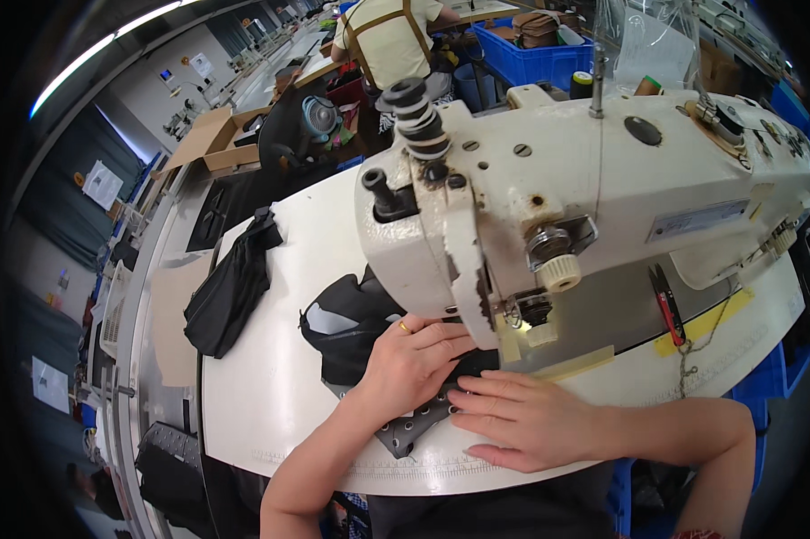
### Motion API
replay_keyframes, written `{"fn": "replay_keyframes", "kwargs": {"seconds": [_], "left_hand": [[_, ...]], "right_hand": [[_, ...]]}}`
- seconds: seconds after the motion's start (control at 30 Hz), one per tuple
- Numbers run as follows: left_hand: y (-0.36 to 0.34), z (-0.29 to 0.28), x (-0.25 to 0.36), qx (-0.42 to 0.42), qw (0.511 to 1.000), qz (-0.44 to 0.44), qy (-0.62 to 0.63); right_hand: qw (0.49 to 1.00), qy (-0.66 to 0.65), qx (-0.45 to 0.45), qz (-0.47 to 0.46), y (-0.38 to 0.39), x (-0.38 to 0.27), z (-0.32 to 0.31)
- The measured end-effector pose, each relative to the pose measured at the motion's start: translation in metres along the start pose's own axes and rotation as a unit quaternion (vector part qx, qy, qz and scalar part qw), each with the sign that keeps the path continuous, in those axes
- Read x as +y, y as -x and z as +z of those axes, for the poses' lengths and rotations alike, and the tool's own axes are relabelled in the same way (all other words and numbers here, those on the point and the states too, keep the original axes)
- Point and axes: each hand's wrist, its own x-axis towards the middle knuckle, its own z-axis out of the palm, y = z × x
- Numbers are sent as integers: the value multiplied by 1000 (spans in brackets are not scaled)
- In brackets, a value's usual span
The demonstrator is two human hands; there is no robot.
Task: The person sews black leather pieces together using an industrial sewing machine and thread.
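Observation:
A black fabric piece (pixel 342 355) with a grey patch and a strip of metal eyelets (pixel 403 437) lies under the head of a white sewing machine (pixel 522 171). My left hand (pixel 414 359), with a ring on one finger, rests on the cloth with its fingers stretched toward the needle area; the machine head hides the needle and some fingertips. Flat on the near right edge of the cloth, my right hand (pixel 526 420) has its fingers extended and slightly apart. Neither hand visibly grips anything.
Another black fabric piece (pixel 234 287) lies on the white table (pixel 270 395) at left. Red-handled thread snips (pixel 667 310) lie right of the needle area. An eyelet-dotted dark piece (pixel 171 454) hangs at lower left. A person (pixel 389 40) and a blue crate (pixel 540 67) are beyond the machine.

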Motion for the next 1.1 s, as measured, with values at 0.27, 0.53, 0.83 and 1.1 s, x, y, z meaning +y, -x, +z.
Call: {"fn": "replay_keyframes", "kwargs": {"seconds": [0.27, 0.53, 0.83, 1.1], "left_hand": [[0, -3, 2, 20, 999, 14, 48], [1, -11, 7, -1, 996, 68, -58], [-4, -9, 6, -37, 993, 67, -88], [-1, -7, 4, -41, 994, 70, -79]], "right_hand": [[983, 160, 64, 62, 1, 8, -11], [982, 186, 35, -17, 8, 11, -17], [984, 169, 49, -26, 7, 14, -17], [987, 152, 47, -23, 7, 13, -19]]}}
